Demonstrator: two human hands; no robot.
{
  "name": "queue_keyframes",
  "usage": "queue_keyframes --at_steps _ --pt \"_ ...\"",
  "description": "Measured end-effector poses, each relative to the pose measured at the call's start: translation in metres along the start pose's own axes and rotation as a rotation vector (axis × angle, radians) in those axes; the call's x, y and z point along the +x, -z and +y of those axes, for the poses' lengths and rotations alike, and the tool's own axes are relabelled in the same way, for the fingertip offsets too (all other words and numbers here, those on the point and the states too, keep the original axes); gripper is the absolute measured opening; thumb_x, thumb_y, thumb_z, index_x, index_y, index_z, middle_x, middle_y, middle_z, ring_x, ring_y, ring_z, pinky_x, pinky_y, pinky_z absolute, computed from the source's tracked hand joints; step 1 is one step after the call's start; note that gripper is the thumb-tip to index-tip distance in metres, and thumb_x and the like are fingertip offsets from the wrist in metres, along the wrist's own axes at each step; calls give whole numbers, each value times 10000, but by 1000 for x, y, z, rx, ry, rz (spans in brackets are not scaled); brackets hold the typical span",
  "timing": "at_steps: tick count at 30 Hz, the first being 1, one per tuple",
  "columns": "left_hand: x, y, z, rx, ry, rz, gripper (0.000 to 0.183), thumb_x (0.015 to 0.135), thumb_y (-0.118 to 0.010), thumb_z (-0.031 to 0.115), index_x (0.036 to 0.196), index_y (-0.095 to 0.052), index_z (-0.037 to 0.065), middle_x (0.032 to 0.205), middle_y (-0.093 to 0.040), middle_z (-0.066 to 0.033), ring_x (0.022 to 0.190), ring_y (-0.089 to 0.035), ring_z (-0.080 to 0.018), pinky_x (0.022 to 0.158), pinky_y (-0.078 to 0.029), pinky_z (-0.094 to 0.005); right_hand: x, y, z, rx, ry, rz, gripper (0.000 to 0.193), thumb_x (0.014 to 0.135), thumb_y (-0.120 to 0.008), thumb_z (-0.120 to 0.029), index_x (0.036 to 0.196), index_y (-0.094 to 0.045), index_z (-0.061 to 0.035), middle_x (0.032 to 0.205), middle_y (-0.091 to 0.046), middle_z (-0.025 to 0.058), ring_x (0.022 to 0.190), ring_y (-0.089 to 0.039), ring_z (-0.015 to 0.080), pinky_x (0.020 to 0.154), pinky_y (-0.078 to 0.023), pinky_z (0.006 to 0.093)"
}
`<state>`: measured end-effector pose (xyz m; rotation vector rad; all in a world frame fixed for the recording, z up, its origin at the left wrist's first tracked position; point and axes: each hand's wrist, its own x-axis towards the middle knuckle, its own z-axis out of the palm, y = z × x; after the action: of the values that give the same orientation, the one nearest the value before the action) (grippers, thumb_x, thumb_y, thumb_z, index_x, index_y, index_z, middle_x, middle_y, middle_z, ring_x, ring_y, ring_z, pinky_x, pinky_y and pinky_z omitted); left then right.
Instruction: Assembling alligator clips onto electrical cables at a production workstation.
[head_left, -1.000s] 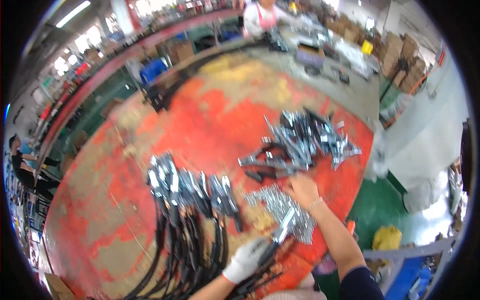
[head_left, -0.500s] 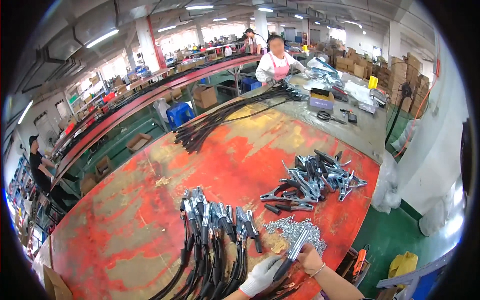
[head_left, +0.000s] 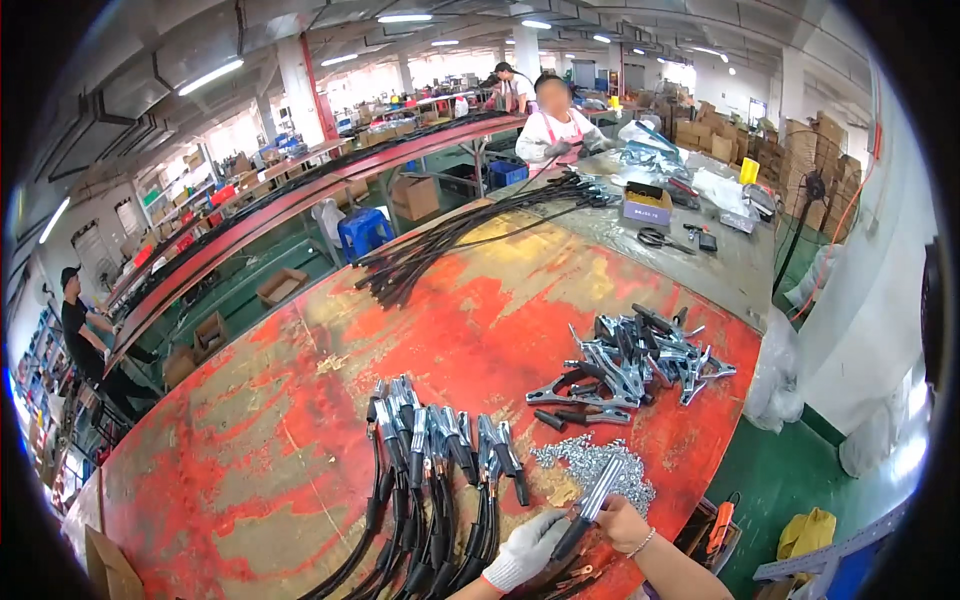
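Note:
My left hand [head_left: 527, 550], in a white glove, grips the black cable end of a metal clamp [head_left: 590, 505]. My bare right hand [head_left: 620, 522] holds the same clamp from the right, by its silver jaws. Both hands are at the near edge of the worn red table [head_left: 300, 400]. Just above them lies a heap of small silver screws [head_left: 590, 465]. To the left, several black cables with clamps fitted [head_left: 430, 450] lie side by side. A pile of loose grey metal clamps [head_left: 640, 355] sits further right.
A bundle of bare black cables [head_left: 450, 245] lies across the far table end. A person in a pink apron [head_left: 553, 125] works there, beside a small box [head_left: 647, 205] and scissors [head_left: 655, 238]. Another person [head_left: 80, 330] stands at far left. Cardboard boxes [head_left: 415, 198] sit on the green floor.
My view has tilted up, showing more of the hall. My right hand came back from the clamp pile to the near edge and now holds a clamp together with the left.

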<state>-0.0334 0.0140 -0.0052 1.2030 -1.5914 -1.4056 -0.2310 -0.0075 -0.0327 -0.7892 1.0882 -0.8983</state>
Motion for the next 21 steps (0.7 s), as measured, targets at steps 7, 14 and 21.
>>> queue_keyframes --at_steps 7,14,21 --pt "1 1 -1 48 54 -26 318 986 -526 202 1238 -563 12 911 -616 -51 795 -554 -90 707 -466 -243 -12 -13 -19 137 5 -63 173 924 -564 -81 1025 -665 19 972 -703 96 781 -643 128 592 -473 214" --pt "-1 5 6 86 20 -16 339 980 -527 218 1258 -535 23 963 -647 -112 855 -614 -155 739 -492 -311 -10 1 -19 275 -124 -78 229 944 -544 -90 1125 -614 31 1020 -692 105 969 -654 182 797 -532 305" --pt "10 1 31 785 -298 -41 435 912 -566 263 1311 -509 99 788 -670 -103 572 -644 -290 505 -513 -413 -22 18 -8 89 -19 33 240 932 -587 -73 1153 -580 20 1067 -665 91 921 -659 188 802 -551 348"
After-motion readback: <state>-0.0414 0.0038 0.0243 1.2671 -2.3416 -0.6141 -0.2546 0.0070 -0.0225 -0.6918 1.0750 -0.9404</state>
